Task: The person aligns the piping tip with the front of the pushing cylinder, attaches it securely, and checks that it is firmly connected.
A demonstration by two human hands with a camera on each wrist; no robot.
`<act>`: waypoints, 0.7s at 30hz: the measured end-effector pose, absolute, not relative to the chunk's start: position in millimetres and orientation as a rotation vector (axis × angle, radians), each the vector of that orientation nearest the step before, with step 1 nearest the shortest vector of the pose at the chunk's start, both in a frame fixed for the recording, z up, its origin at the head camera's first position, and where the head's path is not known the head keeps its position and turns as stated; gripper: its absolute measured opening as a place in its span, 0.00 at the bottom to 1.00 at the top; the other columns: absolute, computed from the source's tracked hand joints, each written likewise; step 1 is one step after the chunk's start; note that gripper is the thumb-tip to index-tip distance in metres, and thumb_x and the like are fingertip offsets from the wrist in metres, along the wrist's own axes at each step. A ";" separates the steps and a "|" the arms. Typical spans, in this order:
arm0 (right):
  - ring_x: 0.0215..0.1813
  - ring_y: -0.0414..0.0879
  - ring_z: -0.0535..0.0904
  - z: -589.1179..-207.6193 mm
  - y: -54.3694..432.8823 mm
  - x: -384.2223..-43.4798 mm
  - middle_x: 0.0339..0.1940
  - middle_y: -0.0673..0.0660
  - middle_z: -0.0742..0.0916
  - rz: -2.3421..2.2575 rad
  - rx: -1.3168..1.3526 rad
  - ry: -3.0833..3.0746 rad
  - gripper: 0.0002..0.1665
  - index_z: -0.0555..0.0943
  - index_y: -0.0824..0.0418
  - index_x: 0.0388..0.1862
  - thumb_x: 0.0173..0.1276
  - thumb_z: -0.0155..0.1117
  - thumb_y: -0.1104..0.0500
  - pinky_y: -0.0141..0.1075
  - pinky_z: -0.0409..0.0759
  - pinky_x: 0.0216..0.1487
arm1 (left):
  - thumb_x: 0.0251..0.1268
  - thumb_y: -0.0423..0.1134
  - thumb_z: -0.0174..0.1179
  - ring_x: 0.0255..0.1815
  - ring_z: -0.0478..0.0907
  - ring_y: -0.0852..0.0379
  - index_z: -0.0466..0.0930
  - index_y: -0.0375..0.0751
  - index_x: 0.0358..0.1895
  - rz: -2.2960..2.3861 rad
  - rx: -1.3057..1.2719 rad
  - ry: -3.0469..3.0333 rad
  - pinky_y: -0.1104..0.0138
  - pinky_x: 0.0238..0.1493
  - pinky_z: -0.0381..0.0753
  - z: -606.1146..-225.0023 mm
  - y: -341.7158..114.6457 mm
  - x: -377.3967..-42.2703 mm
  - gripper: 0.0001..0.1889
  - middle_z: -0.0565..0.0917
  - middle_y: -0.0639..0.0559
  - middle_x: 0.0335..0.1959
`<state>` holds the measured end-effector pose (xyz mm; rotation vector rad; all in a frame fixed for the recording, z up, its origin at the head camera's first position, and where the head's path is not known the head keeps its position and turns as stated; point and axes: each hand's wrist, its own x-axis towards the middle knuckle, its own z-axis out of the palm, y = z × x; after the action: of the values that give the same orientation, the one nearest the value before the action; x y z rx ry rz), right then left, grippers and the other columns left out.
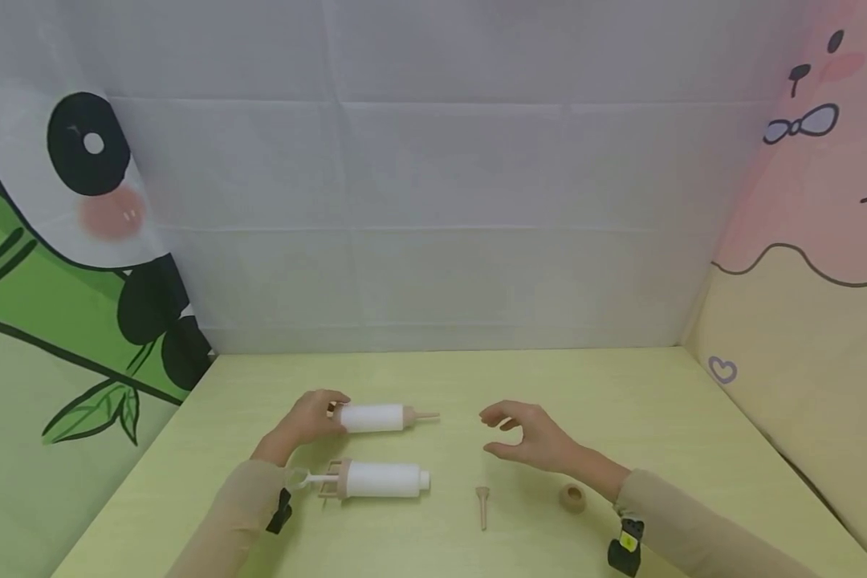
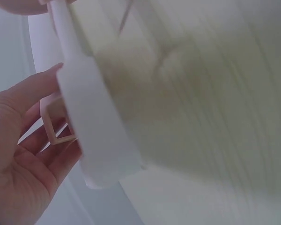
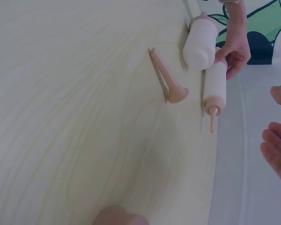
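My left hand (image 1: pixel 311 417) grips the beige rear end of a white syringe-like tube (image 1: pixel 372 417), whose thin beige nozzle points right. In the left wrist view, thumb and fingers lie around its beige square frame (image 2: pixel 54 124). Nearer me is a second white tube (image 1: pixel 383 480) with a beige collar, its plunger drawn out to the left. That white plunger handle (image 2: pixel 100 131) covers part of the held tube in the left wrist view. My right hand (image 1: pixel 535 437) hovers to the right of the held tube's nozzle, thumb and fingers apart, holding nothing.
On the pale wooden table (image 1: pixel 405 373) lies a loose beige nozzle (image 1: pixel 482 507), below and left of my right hand. A beige ring cap (image 1: pixel 572 498) rests below my right wrist. A pale curtain (image 1: pixel 448 177) hangs along the back, with cartoon-printed sheets at both sides.
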<state>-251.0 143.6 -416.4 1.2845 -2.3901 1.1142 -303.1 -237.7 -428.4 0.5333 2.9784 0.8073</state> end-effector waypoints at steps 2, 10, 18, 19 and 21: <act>0.44 0.46 0.79 -416.2 144.0 -249.3 0.42 0.53 0.82 1.115 1.278 -2.397 0.21 0.75 0.61 0.48 0.55 0.68 0.61 0.35 0.80 0.42 | 0.44 0.33 0.68 0.45 0.76 0.40 0.76 0.30 0.49 0.814 0.525 2.981 0.54 0.42 0.78 -428.1 -239.3 -303.9 0.25 0.79 0.36 0.46; 0.44 0.48 0.79 -417.5 151.2 -246.9 0.43 0.54 0.82 1.117 1.252 -2.444 0.21 0.75 0.61 0.49 0.55 0.68 0.60 0.37 0.80 0.42 | 0.47 0.39 0.68 0.50 0.73 0.37 0.76 0.31 0.51 0.858 0.507 2.998 0.50 0.45 0.76 -421.0 -240.7 -303.5 0.26 0.77 0.36 0.50; 0.43 0.50 0.79 -413.3 164.9 -246.7 0.42 0.53 0.82 1.093 1.196 -2.492 0.21 0.76 0.61 0.48 0.54 0.68 0.61 0.36 0.80 0.42 | 0.50 0.38 0.67 0.50 0.74 0.38 0.77 0.34 0.50 0.913 0.555 3.042 0.52 0.43 0.76 -409.1 -228.2 -300.1 0.22 0.78 0.38 0.48; 0.43 0.50 0.79 -413.2 166.6 -246.6 0.42 0.52 0.82 1.091 1.187 -2.500 0.21 0.76 0.61 0.48 0.54 0.68 0.61 0.37 0.80 0.41 | 0.50 0.38 0.67 0.50 0.73 0.38 0.77 0.34 0.51 0.916 0.559 3.044 0.52 0.43 0.76 -407.6 -225.0 -299.2 0.23 0.78 0.39 0.49; 0.42 0.49 0.79 -413.9 170.5 -246.8 0.41 0.52 0.82 1.088 1.165 -2.516 0.21 0.76 0.60 0.47 0.54 0.68 0.61 0.37 0.80 0.41 | 0.50 0.38 0.67 0.50 0.74 0.39 0.76 0.34 0.52 0.903 0.576 3.051 0.51 0.44 0.76 -404.5 -217.4 -297.1 0.23 0.78 0.39 0.49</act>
<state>-246.8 170.5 -413.9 1.1653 -2.5155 1.0875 -297.1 -217.4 -404.5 0.5763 3.0510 0.9027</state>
